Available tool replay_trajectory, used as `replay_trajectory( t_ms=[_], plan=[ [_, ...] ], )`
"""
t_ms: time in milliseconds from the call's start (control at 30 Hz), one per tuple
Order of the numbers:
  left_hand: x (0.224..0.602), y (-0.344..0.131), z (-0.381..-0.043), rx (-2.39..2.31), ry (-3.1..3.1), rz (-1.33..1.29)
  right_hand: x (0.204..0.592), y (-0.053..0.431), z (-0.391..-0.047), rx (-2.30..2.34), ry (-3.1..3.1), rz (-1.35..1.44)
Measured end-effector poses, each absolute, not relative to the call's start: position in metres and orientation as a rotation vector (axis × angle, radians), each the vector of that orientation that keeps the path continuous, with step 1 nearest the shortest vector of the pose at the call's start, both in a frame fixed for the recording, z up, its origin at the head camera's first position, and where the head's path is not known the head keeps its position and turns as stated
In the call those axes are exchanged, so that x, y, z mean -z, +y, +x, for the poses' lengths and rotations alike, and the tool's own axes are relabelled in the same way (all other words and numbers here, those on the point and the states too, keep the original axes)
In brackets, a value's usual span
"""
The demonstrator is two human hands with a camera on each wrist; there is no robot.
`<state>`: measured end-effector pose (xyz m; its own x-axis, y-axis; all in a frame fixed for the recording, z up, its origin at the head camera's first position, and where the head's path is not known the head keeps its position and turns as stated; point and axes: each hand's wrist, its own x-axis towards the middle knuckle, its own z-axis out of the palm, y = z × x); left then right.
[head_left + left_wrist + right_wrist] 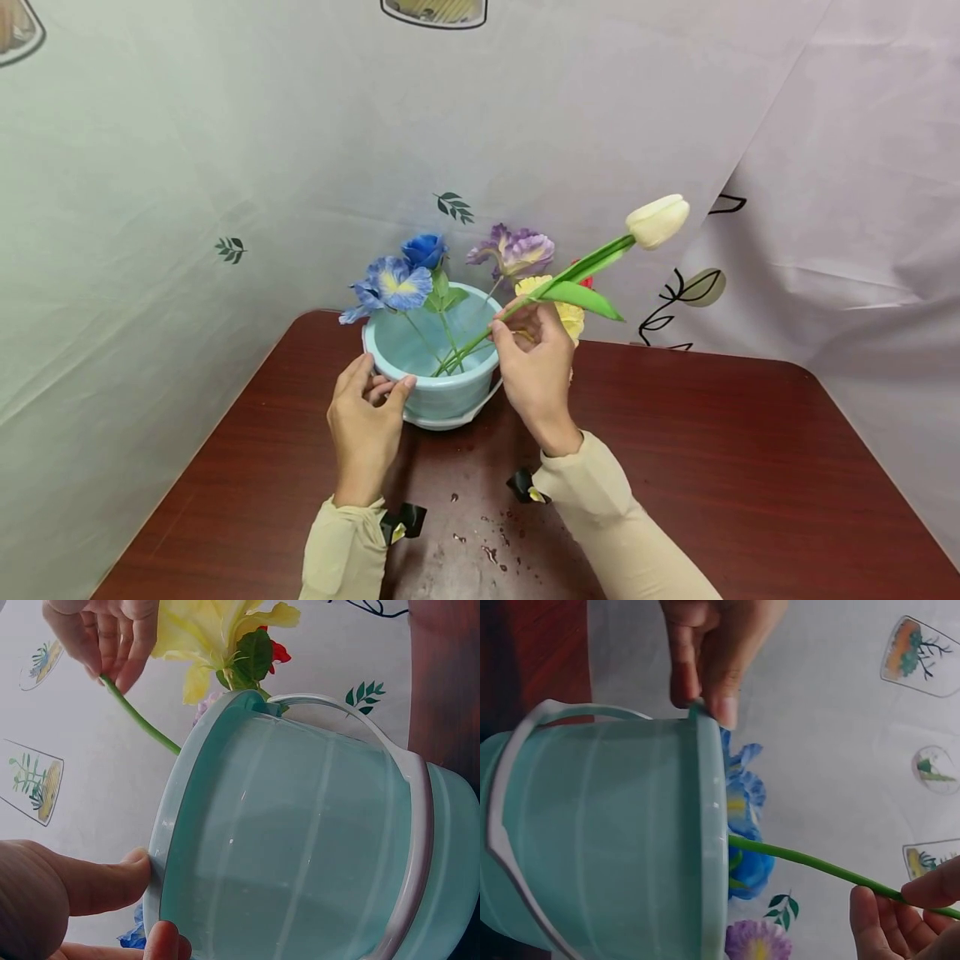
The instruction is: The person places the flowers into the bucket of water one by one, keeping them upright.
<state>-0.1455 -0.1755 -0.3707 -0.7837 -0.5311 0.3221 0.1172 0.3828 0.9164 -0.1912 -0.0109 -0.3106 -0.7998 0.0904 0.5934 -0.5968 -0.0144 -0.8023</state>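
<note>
A light blue bucket [450,402] stands on the table with several artificial flowers leaning in it. At its near left rim, my left hand [367,429] pinches the edge between thumb and fingers. My right hand [536,371] holds the green stem [810,861] of a white tulip [658,222] between thumb and fingertips. The stem slants over the rim, its lower end inside the bucket and its bloom up to the right. Inside the bucket are a blue iris [397,283], a blue rose [424,250] and a purple flower [519,252]. A yellow flower [214,634] is partly hidden behind my right hand.
Part of a red flower [280,652] shows beside the yellow one. The bucket's white handle [420,825] hangs down along its side. Water drops [491,553] lie on the dark red table [712,450]. A printed cloth [300,150] hangs behind and to the left.
</note>
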Motion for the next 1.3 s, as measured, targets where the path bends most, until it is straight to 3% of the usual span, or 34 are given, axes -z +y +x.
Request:
replay_trajectory(
  t_ms=[1300],
  plan=[
    [0.371,-0.176,-0.146,1.443,-2.054,0.361,0.343,-0.02,-0.189,-1.732,-2.051,0.49]
  ],
)
